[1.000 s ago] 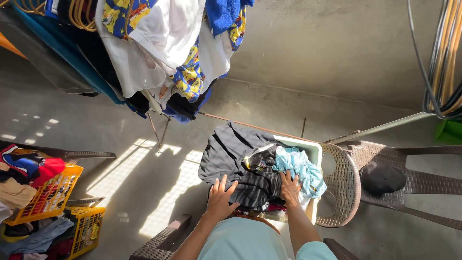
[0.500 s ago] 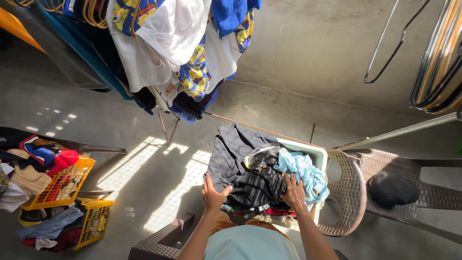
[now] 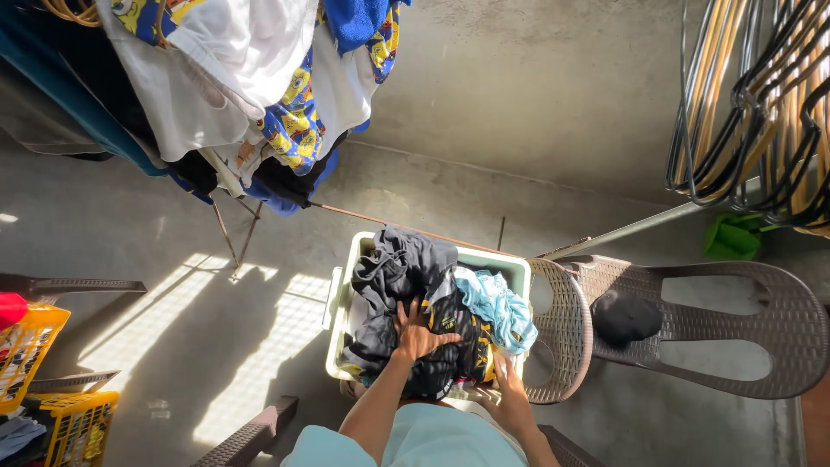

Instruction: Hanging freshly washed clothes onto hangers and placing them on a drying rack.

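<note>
Dark fabric fills most of the view below me: a heap of black and charcoal clothes (image 3: 406,294) piled in a pale plastic laundry basket (image 3: 339,298) standing on the concrete floor (image 3: 156,251). My left hand (image 3: 418,333) lies flat on top of the heap, fingers spread and pressing into the cloth, not pinched on any one piece — the load sits above the rim, so the flat palm reads as holding it down. My right hand (image 3: 510,399) is at the near right corner of the basket, fingers curled toward the rim; whether they grip it I cannot tell. A light blue garment (image 3: 497,307) lies at the right of the heap. A brown woven chair (image 3: 692,324) just beside the basket carries a black cap (image 3: 624,317). Hanging laundry (image 3: 251,78) and wire hangers (image 3: 752,112) overhead.
</note>
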